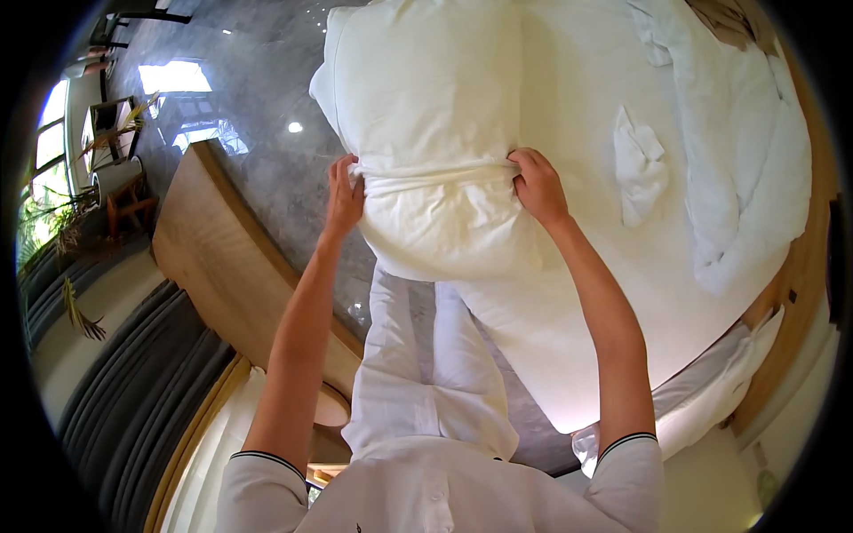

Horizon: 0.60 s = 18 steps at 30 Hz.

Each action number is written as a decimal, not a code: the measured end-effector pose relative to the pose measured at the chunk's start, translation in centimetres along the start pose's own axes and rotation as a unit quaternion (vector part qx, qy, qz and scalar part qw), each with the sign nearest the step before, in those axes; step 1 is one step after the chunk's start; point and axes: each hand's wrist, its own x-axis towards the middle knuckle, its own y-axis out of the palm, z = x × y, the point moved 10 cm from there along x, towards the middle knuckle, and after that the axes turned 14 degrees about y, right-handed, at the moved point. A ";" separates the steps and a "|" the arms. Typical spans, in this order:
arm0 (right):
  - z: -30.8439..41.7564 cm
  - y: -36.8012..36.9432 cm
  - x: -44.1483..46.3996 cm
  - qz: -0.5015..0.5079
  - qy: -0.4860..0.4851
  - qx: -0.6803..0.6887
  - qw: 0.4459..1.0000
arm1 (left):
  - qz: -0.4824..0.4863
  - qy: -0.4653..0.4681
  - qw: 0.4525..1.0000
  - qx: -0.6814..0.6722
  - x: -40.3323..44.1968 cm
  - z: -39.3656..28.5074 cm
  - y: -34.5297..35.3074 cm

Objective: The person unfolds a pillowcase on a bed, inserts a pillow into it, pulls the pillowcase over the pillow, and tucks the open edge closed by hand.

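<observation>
A plump white pillow in a white pillowcase point(426, 89) lies over the edge of the bed in front of me. The fabric is bunched into a band of folds across its near part. My left hand point(344, 197) grips the left end of that band, fingers closed on the cloth. At the right end my right hand point(537, 185) pinches the same fabric. Below the band, the cloth hangs rounded and wrinkled above my legs. A small crumpled white cloth point(640, 164) rests on the mattress to the right.
The white-sheeted bed point(613, 311) extends right, with a rumpled duvet point(746, 151) along its far side. A wooden bench point(222, 240) stands left on the glossy grey floor point(267, 80). Dark curtains point(133, 373) hang at lower left. More white bedding point(720, 391) lies beyond the bed's right edge.
</observation>
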 end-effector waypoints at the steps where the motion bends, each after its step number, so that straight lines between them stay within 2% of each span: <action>1: 0.3 0.5 -0.6 0.003 -0.002 -0.001 1.000 | 0.002 -0.027 0.999 0.017 -1.6 1.8 0.7; 3: -2.3 0.1 -1.1 -0.028 0.133 0.116 0.984 | 0.001 -0.051 0.998 0.031 -3.8 4.0 2.9; 5: -2.6 0.8 -1.5 -0.041 0.133 0.120 0.983 | -0.077 -0.200 0.956 -0.201 -6.1 7.1 5.1; 9: -0.2 0.8 -1.3 -0.074 0.100 0.070 0.990 | -0.093 -0.205 0.950 -0.217 -3.3 2.8 3.5; 11: 0.7 0.9 -1.6 -0.096 0.082 0.063 0.990 | -0.077 -0.247 0.951 -0.171 -3.0 2.0 3.0; 13: -0.8 0.4 -2.7 -0.127 0.161 0.165 0.965 | -0.106 -0.224 0.955 -0.161 -2.2 0.0 3.3; 14: -0.6 0.2 -3.2 -0.129 0.162 0.165 0.964 | -0.136 -0.201 0.958 -0.151 -1.9 -1.2 3.0; 16: -2.6 -1.2 -5.4 -0.199 0.243 0.309 0.898 | -0.109 -0.184 0.962 -0.167 0.8 -4.4 2.0; 18: 0.4 -4.2 -6.0 -0.236 0.206 0.355 0.881 | -0.136 -0.135 0.933 -0.304 3.3 -6.5 2.0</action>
